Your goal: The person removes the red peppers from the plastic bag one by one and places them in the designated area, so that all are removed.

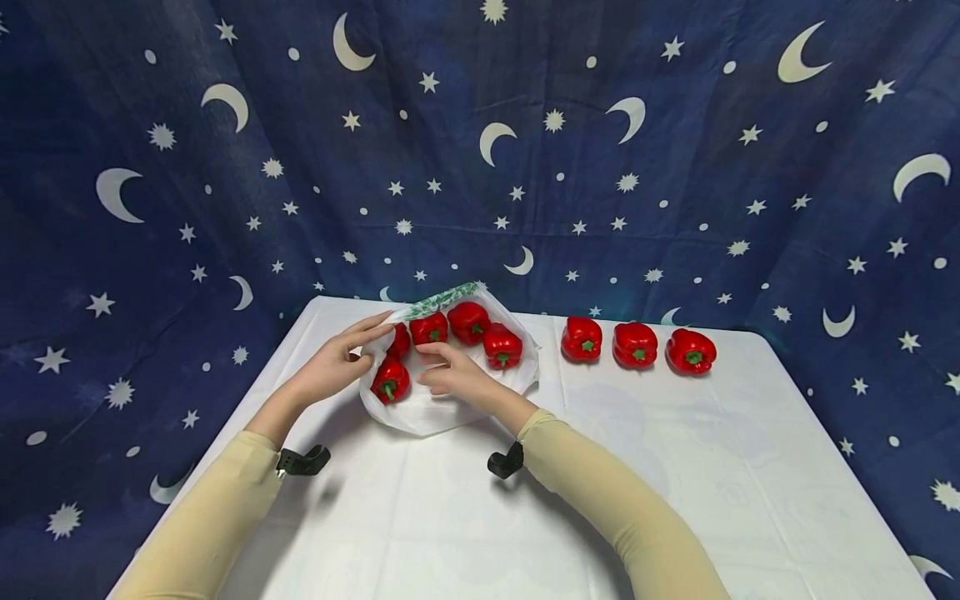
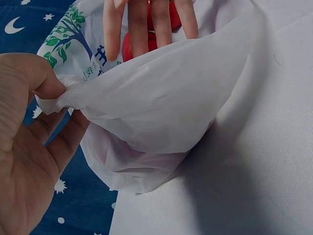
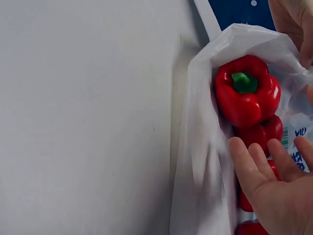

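Note:
A white plastic bag (image 1: pixel 431 417) with a green leaf print lies with its mouth spread on the table. Several red bell peppers (image 1: pixel 391 381) with green stems are inside it. My left hand (image 1: pixel 333 362) pinches the bag's rim between thumb and fingers, plain in the left wrist view, where the raised plastic (image 2: pixel 156 98) hides most of the contents. My right hand (image 1: pixel 461 377) is over the bag's mouth among the peppers, fingers extended and holding nothing. The right wrist view shows it just beside a bell pepper (image 3: pixel 247 90) near the bag's edge.
Three more red bell peppers, a left one (image 1: pixel 581 339), a middle one (image 1: pixel 634 345) and a right one (image 1: pixel 691 352), stand in a row right of the bag. The white table (image 1: pixel 675 483) ends at a dark blue curtain (image 1: pixel 450 150) with moons and stars.

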`<state>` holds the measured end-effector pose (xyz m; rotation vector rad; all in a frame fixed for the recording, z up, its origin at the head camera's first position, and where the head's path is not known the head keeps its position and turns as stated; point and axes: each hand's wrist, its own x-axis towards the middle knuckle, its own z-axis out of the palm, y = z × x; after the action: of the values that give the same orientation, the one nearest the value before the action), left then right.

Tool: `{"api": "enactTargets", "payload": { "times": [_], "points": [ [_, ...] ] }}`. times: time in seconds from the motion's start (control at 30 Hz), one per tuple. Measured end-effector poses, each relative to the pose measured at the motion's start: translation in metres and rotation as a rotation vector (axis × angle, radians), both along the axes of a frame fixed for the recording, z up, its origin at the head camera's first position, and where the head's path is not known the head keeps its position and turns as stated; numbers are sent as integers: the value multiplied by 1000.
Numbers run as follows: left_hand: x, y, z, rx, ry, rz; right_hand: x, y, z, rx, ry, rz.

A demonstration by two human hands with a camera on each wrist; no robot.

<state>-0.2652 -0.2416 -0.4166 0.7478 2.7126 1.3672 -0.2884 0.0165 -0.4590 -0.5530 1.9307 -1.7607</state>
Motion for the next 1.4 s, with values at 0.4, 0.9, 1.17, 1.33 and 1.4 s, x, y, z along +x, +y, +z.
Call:
{"api": "enactTargets", "payload": {
  "times": [0.4, 0.9, 1.17, 1.33, 1.4],
  "points": [
    [-2, 0, 1, 12, 11, -8, -8, -30, -2, -9, -167, -92],
    [1, 0, -1, 22, 11, -8, -5, -57, -6, 0, -205, -187],
    [0, 0, -3, 30, 10, -20, -7, -61, -12, 48, -128, -214],
    [1, 0, -5, 31, 11, -19, -4, -58, -13, 76, -68, -219],
    [1, 0, -5, 28, 13, -21, -2, -54, -13, 84, -55, -220]
  ]
}}
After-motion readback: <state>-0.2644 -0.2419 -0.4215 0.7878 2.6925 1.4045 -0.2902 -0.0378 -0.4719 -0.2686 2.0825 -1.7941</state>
